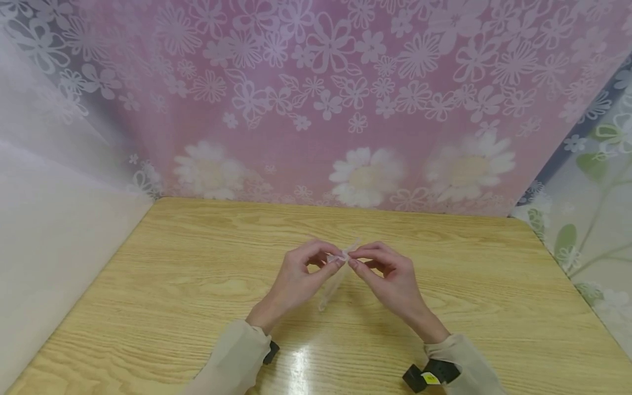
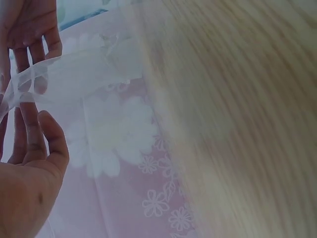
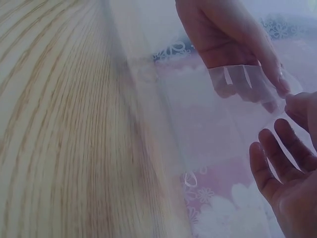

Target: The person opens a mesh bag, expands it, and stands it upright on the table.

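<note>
A sheer, whitish, see-through bag-like piece [image 1: 332,288] hangs between the two hands above the table. My left hand [image 1: 303,271] pinches its upper edge between thumb and forefinger. Facing it, the right hand [image 1: 390,277] pinches the same edge, the fingertips of both hands almost touching. In the left wrist view the sheer piece [image 2: 94,74] stretches sideways from the fingers. A small thin loop shows at a corner of the sheer piece [image 3: 198,134] in the right wrist view. Its exact kind is hard to tell.
Under the hands lies a wood-grain table [image 1: 197,263]. Behind it hangs a pink curtain [image 1: 296,137] with white flowers. A pale sheet [image 1: 59,219] borders the left side, and a leaf-patterned curtain [image 1: 597,219] the right. Each wrist carries a black strapped device [image 1: 429,376].
</note>
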A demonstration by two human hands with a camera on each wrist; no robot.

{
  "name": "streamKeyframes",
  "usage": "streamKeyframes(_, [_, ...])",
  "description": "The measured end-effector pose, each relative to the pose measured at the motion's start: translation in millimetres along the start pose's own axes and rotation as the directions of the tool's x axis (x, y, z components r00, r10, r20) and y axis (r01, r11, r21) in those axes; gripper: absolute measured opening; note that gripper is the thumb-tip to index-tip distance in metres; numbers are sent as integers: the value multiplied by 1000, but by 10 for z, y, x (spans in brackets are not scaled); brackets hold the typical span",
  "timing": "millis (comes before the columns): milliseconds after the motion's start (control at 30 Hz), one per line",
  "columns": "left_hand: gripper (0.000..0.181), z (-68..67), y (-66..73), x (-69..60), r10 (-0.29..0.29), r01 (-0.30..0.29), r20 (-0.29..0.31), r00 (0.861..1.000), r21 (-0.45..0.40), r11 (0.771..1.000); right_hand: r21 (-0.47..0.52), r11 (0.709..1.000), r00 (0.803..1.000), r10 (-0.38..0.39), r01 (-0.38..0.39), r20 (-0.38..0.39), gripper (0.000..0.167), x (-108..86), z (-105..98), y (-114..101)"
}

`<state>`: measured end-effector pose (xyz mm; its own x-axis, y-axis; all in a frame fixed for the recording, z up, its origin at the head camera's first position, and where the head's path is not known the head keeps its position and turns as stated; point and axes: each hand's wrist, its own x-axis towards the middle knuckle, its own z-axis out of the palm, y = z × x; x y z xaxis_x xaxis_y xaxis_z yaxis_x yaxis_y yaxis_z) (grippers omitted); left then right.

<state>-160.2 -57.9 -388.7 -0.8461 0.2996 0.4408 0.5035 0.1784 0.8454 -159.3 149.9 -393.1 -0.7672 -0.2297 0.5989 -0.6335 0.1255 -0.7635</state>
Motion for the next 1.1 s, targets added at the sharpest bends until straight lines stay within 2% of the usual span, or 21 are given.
streamKeyframes(133, [12,16,11,3,-35,35,21,999,-11,999,13,1000,1000,6,-6,-3,15,9,11,-3])
streamKeyframes(267, [16,10,17,-5,-72,76,69,995,-63,995,40,999,1000,13,-13,-1,15,16,3,8])
streamKeyframes(433, [22,-17,14,-19,-68,82,117,991,-121,989,84,996,1000,13,-13,-4,20,21,-11,24])
streamKeyframes(633, [21,-9,-1,-12,-99,111,101,990,-113,987,96,995,1000,18,-18,6,20,19,-19,25])
streamKeyframes(1100, [11,46,-14,10,-119,121,33,992,-86,989,86,995,998,44,-47,40,18,11,-14,29])
